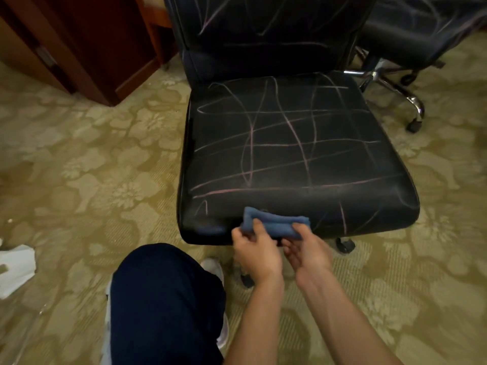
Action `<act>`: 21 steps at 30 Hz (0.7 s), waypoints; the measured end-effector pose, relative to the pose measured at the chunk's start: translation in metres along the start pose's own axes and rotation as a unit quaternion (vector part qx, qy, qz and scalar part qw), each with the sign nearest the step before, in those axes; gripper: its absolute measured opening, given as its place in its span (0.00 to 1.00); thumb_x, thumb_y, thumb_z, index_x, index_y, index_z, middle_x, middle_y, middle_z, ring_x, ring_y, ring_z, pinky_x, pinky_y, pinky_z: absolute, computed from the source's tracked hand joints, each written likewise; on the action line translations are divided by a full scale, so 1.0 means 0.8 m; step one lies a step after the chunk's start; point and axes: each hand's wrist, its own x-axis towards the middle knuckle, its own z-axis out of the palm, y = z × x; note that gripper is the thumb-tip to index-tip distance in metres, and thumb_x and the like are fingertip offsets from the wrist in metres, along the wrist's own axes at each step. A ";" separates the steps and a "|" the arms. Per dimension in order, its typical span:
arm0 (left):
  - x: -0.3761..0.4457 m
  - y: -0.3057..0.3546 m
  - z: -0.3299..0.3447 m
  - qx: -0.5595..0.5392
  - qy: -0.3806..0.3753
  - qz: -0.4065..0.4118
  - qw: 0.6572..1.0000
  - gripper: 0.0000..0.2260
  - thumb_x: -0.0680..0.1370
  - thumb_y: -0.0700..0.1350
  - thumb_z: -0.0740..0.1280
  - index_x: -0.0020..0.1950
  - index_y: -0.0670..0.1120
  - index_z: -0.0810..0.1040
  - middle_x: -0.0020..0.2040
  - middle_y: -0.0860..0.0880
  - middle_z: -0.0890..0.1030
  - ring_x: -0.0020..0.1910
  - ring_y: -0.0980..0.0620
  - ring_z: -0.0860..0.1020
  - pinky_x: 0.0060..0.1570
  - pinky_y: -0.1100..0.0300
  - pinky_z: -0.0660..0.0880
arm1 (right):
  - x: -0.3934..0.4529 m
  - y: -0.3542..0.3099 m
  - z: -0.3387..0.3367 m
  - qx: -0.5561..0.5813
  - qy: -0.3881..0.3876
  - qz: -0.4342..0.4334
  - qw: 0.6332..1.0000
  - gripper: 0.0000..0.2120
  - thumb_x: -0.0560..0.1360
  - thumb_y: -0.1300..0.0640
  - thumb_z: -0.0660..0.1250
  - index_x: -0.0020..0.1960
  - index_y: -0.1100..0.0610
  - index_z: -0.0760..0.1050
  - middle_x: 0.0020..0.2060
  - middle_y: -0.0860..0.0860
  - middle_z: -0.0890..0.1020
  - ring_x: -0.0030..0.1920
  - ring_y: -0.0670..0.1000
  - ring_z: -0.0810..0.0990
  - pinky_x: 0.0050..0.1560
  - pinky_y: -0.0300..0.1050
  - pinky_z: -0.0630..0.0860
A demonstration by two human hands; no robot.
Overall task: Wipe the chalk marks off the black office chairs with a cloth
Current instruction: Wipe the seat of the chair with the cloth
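A black office chair point(290, 143) stands in front of me, its seat and backrest crossed by pale pink chalk lines. A folded blue cloth point(276, 223) sits at the seat's front edge. My left hand point(254, 250) pinches the cloth's left end with thumb and fingers. My right hand point(307, 248) holds its right end from below, thumb on top. A second black chair point(421, 27) with chalk marks stands at the back right.
Dark wooden furniture point(87, 48) fills the back left. The second chair's chrome base and casters point(413, 111) spread out at the right. White paper point(15, 267) lies on the patterned carpet at the left. My knee in dark trousers point(166, 299) is bottom centre.
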 end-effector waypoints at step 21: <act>0.053 0.042 -0.037 -0.016 0.019 0.022 0.999 0.02 0.79 0.46 0.69 0.47 0.51 0.77 0.49 0.46 0.84 0.50 0.46 0.83 0.54 0.46 0.80 | -0.033 0.017 0.045 0.036 -0.046 0.037 0.998 0.06 0.76 0.60 0.71 0.44 0.62 0.78 0.38 0.57 0.85 0.35 0.51 0.84 0.35 0.41 0.81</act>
